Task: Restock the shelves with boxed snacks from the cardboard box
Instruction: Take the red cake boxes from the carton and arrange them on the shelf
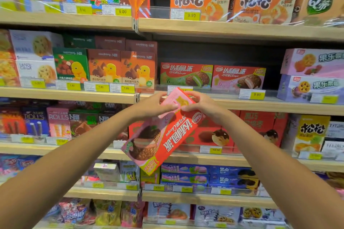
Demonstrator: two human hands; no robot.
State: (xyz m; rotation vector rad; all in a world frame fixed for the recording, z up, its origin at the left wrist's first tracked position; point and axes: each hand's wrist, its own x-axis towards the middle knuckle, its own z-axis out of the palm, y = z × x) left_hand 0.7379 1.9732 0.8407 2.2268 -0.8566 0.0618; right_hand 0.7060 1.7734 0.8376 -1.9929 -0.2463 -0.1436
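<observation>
I am holding a pink-and-red chocolate pie box [163, 135] with both hands, tilted so its long axis is running diagonally and its print is reading upside down. My left hand [154, 105] and right hand [200, 103] are both closed on its upper end, fingers pinching the pink end panel. The box is hanging in front of the shelf edge [242, 105], just below the matching strawberry pie box [239, 78] on the shelf with the 9.90 price tag [256, 95]. In my judgement, I should be rotating it until the print is upright, then lifting it over the clear plastic lip [223, 92]. Open room is showing above the standing pair and behind them, so stacking or sliding in looks feasible. The green pie box [186, 75] is bounding the left.
</observation>
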